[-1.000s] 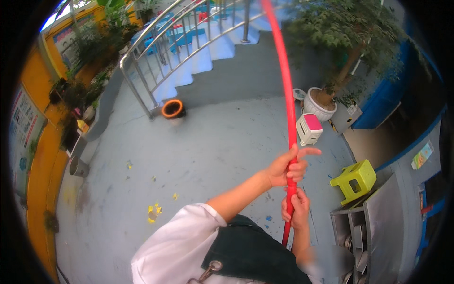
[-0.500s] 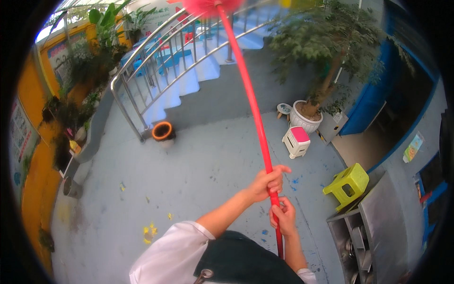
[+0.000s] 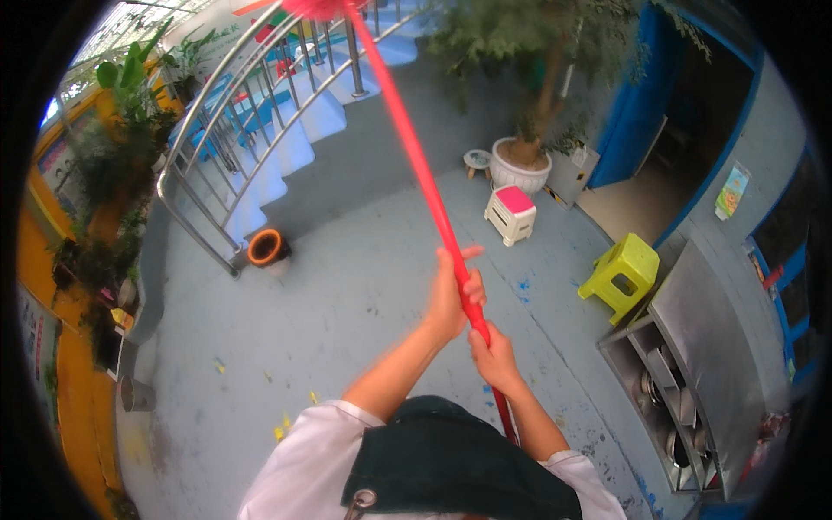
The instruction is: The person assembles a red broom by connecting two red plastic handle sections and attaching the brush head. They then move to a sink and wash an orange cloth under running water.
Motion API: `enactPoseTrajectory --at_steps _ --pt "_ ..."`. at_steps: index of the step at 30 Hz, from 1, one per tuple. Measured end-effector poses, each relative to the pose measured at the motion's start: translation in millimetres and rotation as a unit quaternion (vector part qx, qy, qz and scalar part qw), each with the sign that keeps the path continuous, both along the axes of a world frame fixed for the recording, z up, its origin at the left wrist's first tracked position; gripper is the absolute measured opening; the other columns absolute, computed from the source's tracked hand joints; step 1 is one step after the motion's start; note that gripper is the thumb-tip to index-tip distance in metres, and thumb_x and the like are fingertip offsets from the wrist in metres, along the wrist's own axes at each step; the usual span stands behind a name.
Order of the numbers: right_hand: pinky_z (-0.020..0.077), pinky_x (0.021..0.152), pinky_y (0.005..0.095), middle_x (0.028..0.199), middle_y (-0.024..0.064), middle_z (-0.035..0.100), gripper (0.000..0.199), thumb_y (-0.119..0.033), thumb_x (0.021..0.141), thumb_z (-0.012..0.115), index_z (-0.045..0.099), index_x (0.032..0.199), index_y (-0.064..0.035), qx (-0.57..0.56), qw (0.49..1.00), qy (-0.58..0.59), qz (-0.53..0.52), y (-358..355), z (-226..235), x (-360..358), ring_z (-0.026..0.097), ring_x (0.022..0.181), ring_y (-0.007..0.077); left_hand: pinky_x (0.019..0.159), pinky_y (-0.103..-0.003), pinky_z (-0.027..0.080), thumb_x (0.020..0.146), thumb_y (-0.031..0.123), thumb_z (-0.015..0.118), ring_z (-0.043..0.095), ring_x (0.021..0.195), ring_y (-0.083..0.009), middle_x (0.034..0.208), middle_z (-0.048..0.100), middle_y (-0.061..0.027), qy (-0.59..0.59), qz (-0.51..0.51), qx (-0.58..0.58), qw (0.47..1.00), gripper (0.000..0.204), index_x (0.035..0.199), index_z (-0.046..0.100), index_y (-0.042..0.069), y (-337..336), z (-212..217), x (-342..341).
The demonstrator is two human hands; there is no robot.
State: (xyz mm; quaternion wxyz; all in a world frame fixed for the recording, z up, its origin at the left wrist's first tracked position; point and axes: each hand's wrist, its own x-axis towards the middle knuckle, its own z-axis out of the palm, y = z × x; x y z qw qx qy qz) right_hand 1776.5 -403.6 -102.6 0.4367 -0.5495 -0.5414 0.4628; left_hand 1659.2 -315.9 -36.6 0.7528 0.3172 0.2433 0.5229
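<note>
- At 9 o'clock, far left: an orange-yellow wall (image 3: pixel 78 381). Beside it, at 8 o'clock, a grey bucket (image 3: pixel 137 395) stands on the grey floor (image 3: pixel 329 299).
- At 9 o'clock, nearer the centre: a dark pot with an orange rim (image 3: pixel 265 249).
- At 10 o'clock: pale blue stairs (image 3: pixel 290 152) behind a stainless-steel railing (image 3: pixel 354 56).
- At 11 o'clock: a fluffy pinkish-red duster head (image 3: pixel 316 7), cut off by the top edge. Its long red pole (image 3: pixel 416 160) slants through the centre towards 5 o'clock.
- Just below centre: the left hand (image 3: pixel 451 295) is wrapped around the pole, index finger stretched out towards 3 o'clock.
- At 6 o'clock: the person's dark green apron (image 3: pixel 442 468) and white sleeves.
- At 5 o'clock: the right hand (image 3: pixel 494 357) grips the pole just below the left.
- At 2 o'clock: a white step stool with a pink top (image 3: pixel 511 213), in front of a white ribbed planter (image 3: pixel 523 173) holding a leafy tree.
- At 3 o'clock: a lime-green plastic stool (image 3: pixel 626 269).
- At 4 o'clock: a steel cabinet (image 3: pixel 711 338) with metal pans on its shelves.
</note>
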Motion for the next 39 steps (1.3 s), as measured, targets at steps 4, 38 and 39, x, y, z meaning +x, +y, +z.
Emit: enactPoseTrajectory --at_steps 4,38,39 --pt "0.0285 0.038 0.0258 0.055 -0.0020 0.040 0.025 -0.029 0.102 0.044 0.047 0.089 -0.0078 -0.200 0.939 0.247 0.130 -4.7 -0.1 19.8 0.035 0.039 0.0086 0.047 -0.023 0.029 0.074 0.089 0.023 0.028 0.044 -0.0063 0.052 0.026 0.0081 -0.131 -0.192 0.058 0.971 0.110 0.142 0.038 0.004 1.5 -14.3 -2.9" --pt "0.0272 0.038 0.0254 0.054 -0.0030 0.042 0.027 -0.016 0.093 0.063 0.048 0.073 -0.0083 -0.266 0.934 0.159 0.177 -28.0 -32.4 3.4 0.036 0.041 0.0067 0.044 -0.029 0.029 0.093 0.012 0.051 0.032 0.039 -0.0109 0.047 0.031 0.0020 -0.065 -0.218 0.020 0.974 0.037 0.059 0.038 0.010 -34.3 -77.2 -26.9" --pt "0.0272 0.038 0.0255 0.054 -0.0030 0.042 0.025 -0.016 0.093 0.063 0.048 0.075 -0.0081 -0.288 0.928 0.166 0.168 -24.6 -30.3 2.7 0.036 0.041 0.0068 0.043 -0.029 0.029 0.093 0.013 0.051 0.032 0.039 -0.0109 0.047 0.031 0.0017 -0.075 -0.229 0.025 0.970 0.036 0.059 0.039 0.010 -31.3 -78.0 -26.5"
